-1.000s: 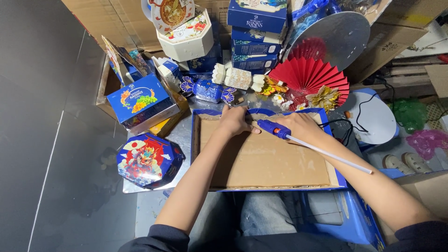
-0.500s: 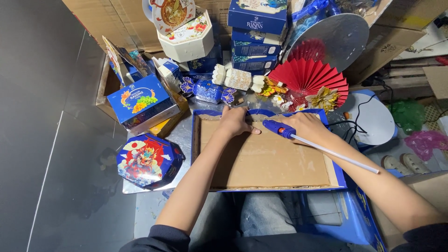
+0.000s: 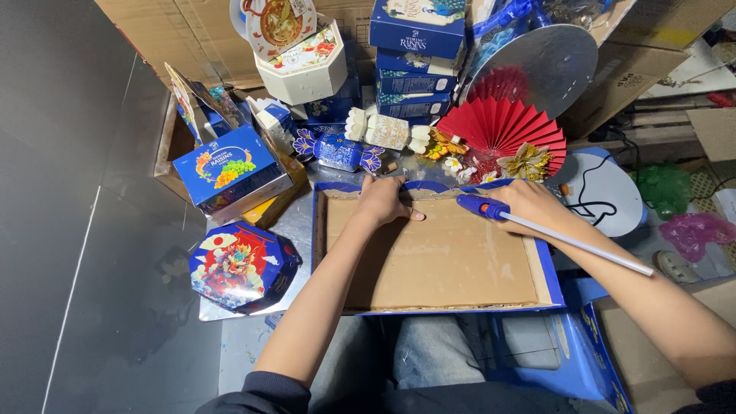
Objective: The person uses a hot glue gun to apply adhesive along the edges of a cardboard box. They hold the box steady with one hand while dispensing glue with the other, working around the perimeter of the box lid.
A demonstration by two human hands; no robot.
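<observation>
pressing flat on the cardboard tray point(image 3: 437, 257) at its 12 o'clock edge, left hand point(image 3: 381, 201) holds nothing; right hand point(image 3: 529, 205) grips a blue glue gun point(image 3: 484, 206).

I see dark grey floor point(image 3: 69, 230) on the left with a pale line running across it. Cardboard sheets point(image 3: 169, 31) stand along the far edge. Blue plastic stool point(image 3: 571, 360) sits lower right, wooden pallet slats point(image 3: 675, 126) far right. Light is even and soft.
</observation>
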